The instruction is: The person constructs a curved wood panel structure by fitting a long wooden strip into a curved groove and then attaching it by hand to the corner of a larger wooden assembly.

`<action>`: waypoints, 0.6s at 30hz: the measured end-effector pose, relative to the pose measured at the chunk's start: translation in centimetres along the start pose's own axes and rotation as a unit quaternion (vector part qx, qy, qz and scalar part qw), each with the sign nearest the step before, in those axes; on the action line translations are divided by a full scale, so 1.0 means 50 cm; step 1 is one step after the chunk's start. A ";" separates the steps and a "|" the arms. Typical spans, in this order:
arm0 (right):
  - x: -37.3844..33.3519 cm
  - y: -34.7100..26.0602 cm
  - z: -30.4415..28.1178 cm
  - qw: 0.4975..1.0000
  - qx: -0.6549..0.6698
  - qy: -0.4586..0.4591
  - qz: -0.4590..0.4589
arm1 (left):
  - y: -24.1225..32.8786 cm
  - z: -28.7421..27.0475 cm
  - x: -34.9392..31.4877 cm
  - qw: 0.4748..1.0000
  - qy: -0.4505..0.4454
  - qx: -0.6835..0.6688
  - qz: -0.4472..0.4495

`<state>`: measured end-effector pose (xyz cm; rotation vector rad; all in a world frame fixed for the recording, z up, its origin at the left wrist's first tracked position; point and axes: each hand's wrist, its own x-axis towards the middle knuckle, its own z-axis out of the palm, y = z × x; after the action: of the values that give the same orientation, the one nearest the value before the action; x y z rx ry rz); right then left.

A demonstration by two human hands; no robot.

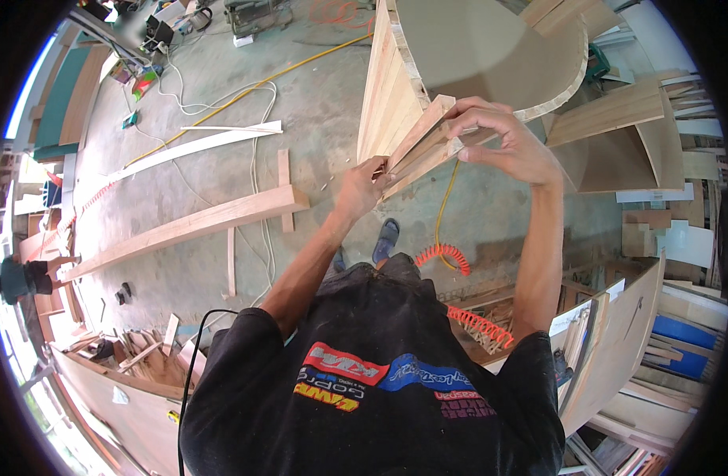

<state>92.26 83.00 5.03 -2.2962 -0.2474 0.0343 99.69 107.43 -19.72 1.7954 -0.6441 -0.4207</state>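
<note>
Tee: black shirt (245,381), wrinkly fabric, nearer than the fingers
Wood: pale straight strip (422,129), spanning left fingers (372,166) to right fingers (481,119)
Edges: big curved board (491,47), rough pale rim, just beyond the right fingers
Room: concrete floor (324,103) left of them, chunky beam (245,210) on that side
Grip: left pinched round strip's lower end; right arched, touching upper end, can't tell if gripping

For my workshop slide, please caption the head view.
Left hand and right hand hold narrow wood beside a large curved-edged panel.
</note>
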 end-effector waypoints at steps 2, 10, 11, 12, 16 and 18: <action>0.002 -0.003 0.000 1.000 0.030 -0.004 0.003 | -0.003 0.014 0.003 1.000 0.007 0.026 0.009; -0.004 0.000 0.011 1.000 0.000 0.031 0.003 | -0.018 0.049 0.014 0.994 -0.005 0.108 0.009; -0.006 -0.002 0.012 0.999 0.000 0.035 0.008 | -0.017 0.050 0.017 0.993 -0.012 0.114 0.006; -0.008 -0.003 0.013 0.999 0.001 0.038 0.013 | -0.015 0.052 0.018 0.993 -0.018 0.116 -0.006; -0.012 0.010 0.017 0.999 -0.009 0.052 0.005 | -0.020 0.060 0.019 0.991 -0.025 0.126 -0.042; -0.011 0.012 0.023 0.998 -0.011 0.062 0.003 | -0.028 0.061 0.021 0.989 -0.026 0.132 -0.060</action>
<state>91.70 83.35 3.77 -2.3098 -0.1788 -0.1073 99.07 104.78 -21.95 2.0881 -0.6541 -0.4816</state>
